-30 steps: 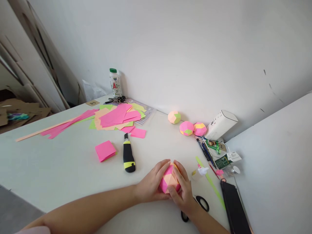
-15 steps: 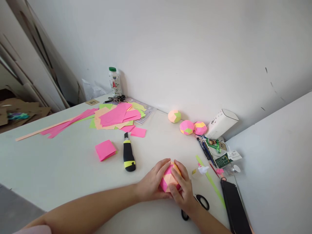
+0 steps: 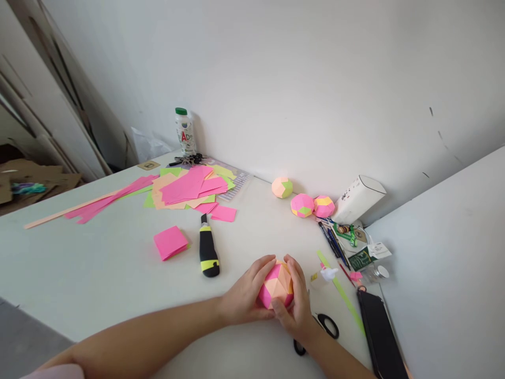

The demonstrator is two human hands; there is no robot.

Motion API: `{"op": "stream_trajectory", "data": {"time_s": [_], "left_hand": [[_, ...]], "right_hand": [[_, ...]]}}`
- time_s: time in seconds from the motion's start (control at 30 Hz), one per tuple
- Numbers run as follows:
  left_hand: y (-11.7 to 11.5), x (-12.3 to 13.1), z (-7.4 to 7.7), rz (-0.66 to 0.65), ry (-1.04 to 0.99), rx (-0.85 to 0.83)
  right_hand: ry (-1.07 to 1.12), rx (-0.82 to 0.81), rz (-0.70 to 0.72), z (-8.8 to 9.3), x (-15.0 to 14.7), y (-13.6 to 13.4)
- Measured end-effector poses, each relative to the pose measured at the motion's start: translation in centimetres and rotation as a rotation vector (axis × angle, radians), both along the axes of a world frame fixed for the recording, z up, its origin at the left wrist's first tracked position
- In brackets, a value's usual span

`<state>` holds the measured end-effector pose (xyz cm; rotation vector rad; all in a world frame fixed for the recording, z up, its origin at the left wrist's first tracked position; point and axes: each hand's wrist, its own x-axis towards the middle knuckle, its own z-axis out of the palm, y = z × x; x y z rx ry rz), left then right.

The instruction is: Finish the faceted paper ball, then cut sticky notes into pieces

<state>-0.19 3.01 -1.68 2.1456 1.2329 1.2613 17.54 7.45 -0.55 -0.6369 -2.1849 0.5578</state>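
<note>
A faceted paper ball (image 3: 276, 285) in pink and orange rests on the white table (image 3: 98, 273) between both my hands. My left hand (image 3: 244, 297) cups its left side, fingers curled over the top. My right hand (image 3: 298, 305) wraps the right and near side, thumb on the front. Black scissors (image 3: 321, 331) lie just right of my right wrist, partly hidden by it.
A black and yellow utility knife (image 3: 207, 252) and a pink note pad (image 3: 170, 242) lie to the left. Loose coloured paper sheets (image 3: 189, 188) and strips lie farther back. Three finished paper balls (image 3: 303, 204), a white box (image 3: 357, 199), pens, a bottle (image 3: 184, 131) and a phone (image 3: 379, 337) are by the walls.
The paper ball has turned a little in my hands, and more of its orange faces now show. My right fingers have shifted slightly on it.
</note>
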Motion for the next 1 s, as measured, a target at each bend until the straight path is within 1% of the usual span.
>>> {"op": "stream_trajectory", "data": {"time_s": [0.23, 0.53, 0.67, 0.73, 0.9, 1.0], "left_hand": [[0.0, 0.0, -0.1, 0.051, 0.004, -0.033], [-0.1, 0.0, -0.1, 0.027, -0.011, -0.04], [-0.2, -0.1, 0.0, 0.006, -0.033, -0.06], [-0.2, -0.3, 0.2, -0.025, -0.09, -0.096], [0.0, -0.7, 1.0, -0.156, -0.348, -0.175], [0.1, -0.9, 1.2, -0.176, -0.428, -0.213]], "right_hand": [[-0.02, -0.041, 0.009, -0.1, -0.1, 0.3], [-0.025, -0.046, 0.038, 0.0, 0.0, 0.1], [0.041, -0.118, 0.037, 0.3, -0.1, 0.0], [0.077, -0.175, 0.055, 0.4, -0.1, 0.1], [0.126, -0.27, 0.15, 0.6, 0.3, 0.0], [0.136, -0.266, 0.115, 0.4, 0.4, -0.1]]}}
